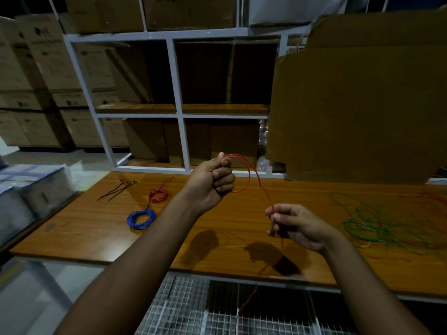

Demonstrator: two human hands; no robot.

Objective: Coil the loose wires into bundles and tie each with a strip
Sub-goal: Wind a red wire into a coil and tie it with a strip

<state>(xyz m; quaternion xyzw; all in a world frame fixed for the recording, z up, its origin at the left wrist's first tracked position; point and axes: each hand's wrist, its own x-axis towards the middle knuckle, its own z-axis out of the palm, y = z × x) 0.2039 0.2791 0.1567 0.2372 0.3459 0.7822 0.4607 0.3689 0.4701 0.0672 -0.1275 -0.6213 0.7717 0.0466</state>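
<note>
Above the wooden desk (242, 221), your two hands are raised with a red wire (249, 176) running between them. Your left hand (212, 181) is clenched around it, fingers curled tight with the thumb up, and loops of the wire arc out from the top of that fist and curve back down toward its lower fingers. From there one strand drops down and to the right into your right hand (294, 227), which pinches it between thumb and fingertips, the other fingers loosely curled beneath. Below that pinch the wire hangs down past the front edge of the desk and trails over the wire mesh (193, 308) underneath. On the desk, well to the left of your hands, lie a coiled red bundle (158, 195) and, nearer you, a coiled blue bundle (141, 219); a dark strip appears to run between them, though how it is fastened is too small to tell. Farther left rest a few dark thin strips (118, 189), spread loosely. To the right of your right hand a tangle of loose green wire (372, 223) sprawls across the desk, with a faint reddish strand beyond it near the far right edge. Behind the desk stands a white shelf frame (177, 102) with cardboard boxes, and a large cardboard sheet (358, 105) leans at the right.
</note>
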